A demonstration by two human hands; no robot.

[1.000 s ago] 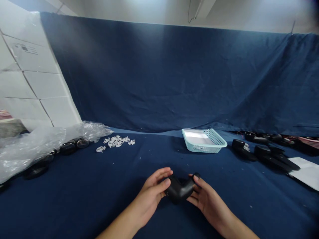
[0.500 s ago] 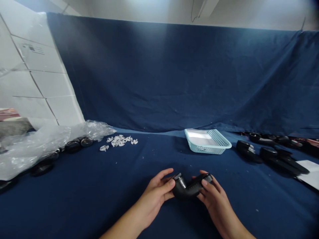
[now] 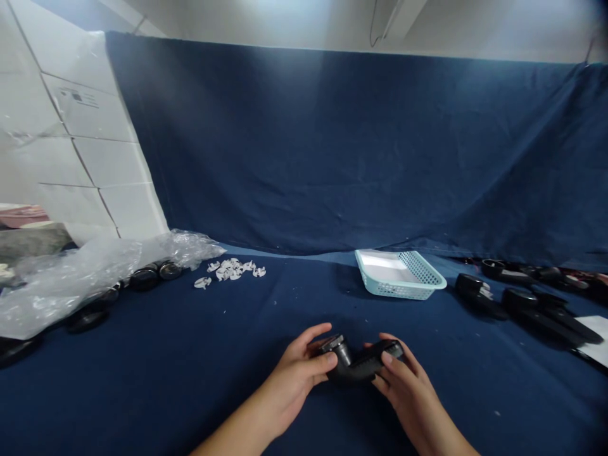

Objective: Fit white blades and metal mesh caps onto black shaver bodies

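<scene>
Black bent part [image 3: 356,372]: between your hands; work on it looks unfinished.
Left hand [image 3: 295,375]: you hold its round end.
Right hand [image 3: 409,383]: you hold its long end.
Other black parts [image 3: 477,303]: at right; done or not, unclear.
White bits [image 3: 232,269]: far left, loose, likely unused.

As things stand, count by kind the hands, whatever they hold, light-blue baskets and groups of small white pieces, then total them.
Hands: 2 (left hand, right hand)
Black elbow-shaped part, held: 1
Light-blue plastic basket: 1
Group of small white pieces: 1 (pieces overlap, too small to count singly)
Total: 5
</scene>
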